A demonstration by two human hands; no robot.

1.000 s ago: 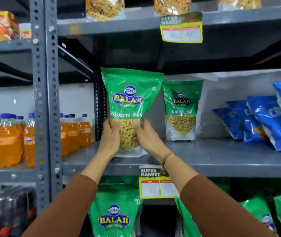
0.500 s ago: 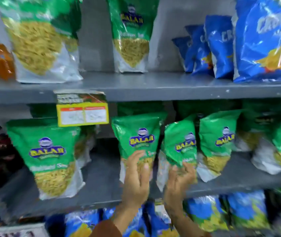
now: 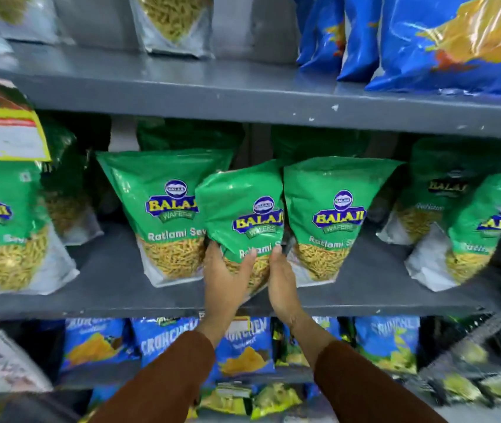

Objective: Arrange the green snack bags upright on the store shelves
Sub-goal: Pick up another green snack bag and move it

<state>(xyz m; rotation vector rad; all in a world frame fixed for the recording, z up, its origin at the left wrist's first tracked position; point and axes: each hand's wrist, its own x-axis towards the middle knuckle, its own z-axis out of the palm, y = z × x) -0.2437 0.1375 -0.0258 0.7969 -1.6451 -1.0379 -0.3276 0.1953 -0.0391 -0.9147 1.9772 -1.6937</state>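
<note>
Since the view has dropped from the upper shelf, where a green bag was being stood up a second ago, to the middle shelf (image 3: 114,288), the work has evidently moved on to a fresh bag from the row below, so one placement looks finished and another is beginning. Going from the left, a green pouch (image 3: 5,227) stands at the shelf's edge under a yellow price tag (image 3: 1,132), then an upright bag (image 3: 163,215) touches the left side of the tilted green snack bag (image 3: 240,215) that both hands hold. The left hand (image 3: 224,276) cups its lower left corner, fingers (image 3: 249,261) wrapped over the clear window; the right hand (image 3: 282,282) presses flat against its lower right edge, closing on the bag between the two palms. Just right of it another bag (image 3: 334,215) stands upright, touching it, with further green bags (image 3: 487,227) beyond, slightly leaning.
</note>
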